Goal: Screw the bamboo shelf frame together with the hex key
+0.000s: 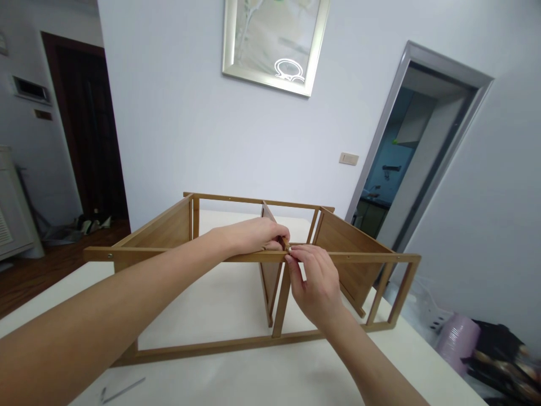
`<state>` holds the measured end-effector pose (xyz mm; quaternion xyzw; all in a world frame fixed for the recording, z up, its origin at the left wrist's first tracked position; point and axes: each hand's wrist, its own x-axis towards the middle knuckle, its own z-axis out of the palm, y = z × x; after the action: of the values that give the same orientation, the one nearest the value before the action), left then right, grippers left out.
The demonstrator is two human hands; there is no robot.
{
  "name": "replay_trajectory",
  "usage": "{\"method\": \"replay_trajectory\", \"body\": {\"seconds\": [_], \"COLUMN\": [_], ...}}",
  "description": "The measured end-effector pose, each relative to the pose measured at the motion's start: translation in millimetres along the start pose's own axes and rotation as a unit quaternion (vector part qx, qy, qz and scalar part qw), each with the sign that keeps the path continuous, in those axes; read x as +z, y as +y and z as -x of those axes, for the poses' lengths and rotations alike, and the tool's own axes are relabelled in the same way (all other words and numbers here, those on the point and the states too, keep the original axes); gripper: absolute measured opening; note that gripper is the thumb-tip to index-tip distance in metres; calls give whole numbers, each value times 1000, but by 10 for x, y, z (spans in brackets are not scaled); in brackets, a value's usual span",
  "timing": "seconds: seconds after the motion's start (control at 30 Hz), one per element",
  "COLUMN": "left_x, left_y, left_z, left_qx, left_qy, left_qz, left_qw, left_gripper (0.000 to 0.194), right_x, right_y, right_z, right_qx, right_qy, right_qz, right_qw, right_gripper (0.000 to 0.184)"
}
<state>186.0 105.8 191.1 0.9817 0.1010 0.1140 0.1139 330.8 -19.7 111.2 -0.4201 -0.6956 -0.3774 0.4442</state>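
clasping the wooden middle panel (269, 279), the left hand (258, 234) curls closed, the right hand (316, 277) pinching a small fitting (289, 250).

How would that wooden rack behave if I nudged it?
The wooden rack would probably shift as one fairly stiff piece, since bars join its panels at both ends. It looks light for its size: thin bars, open gaps. The middle shelf might wobble if it isn't fully fastened; both hands are at its upper joint.
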Motion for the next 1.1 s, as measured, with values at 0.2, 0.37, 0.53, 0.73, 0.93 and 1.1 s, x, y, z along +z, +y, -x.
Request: {"method": "replay_trajectory", "body": {"seconds": [0.2, 0.37, 0.53, 0.73, 0.93, 1.1], "left_x": [16, 6, -8, 2, 8, 13], "left_y": [-17, 19, 48, 21, 15, 16], "left_z": [-10, 1, 10, -4, 0, -8], "left_qx": [0, -3, -9, -5, 3, -1], "left_qy": [-1, -1, -6, -2, 3, 0], "left_qz": [16, 31, 26, 21, 15, 20], "left_qw": [1000, 999, 1000, 1000, 1000, 1000], "left_gripper": [17, 12, 10, 15, 16, 17], "right_x": [14, 46, 42, 51, 53, 77], "right_y": [-17, -11, 8, 63, 65, 54], "right_z": [-36, -65, -87, -19, -7, -13], "right_qx": [-26, -30, -33, -16, -39, -46], "right_qy": [-43, -67, -60, -12, -12, -49], "right_qz": [82, 153, 188, 96, 55, 94], "right_qw": [995, 986, 980, 995, 998, 993], "right_gripper": [6, 19, 26, 15, 13, 7]}}
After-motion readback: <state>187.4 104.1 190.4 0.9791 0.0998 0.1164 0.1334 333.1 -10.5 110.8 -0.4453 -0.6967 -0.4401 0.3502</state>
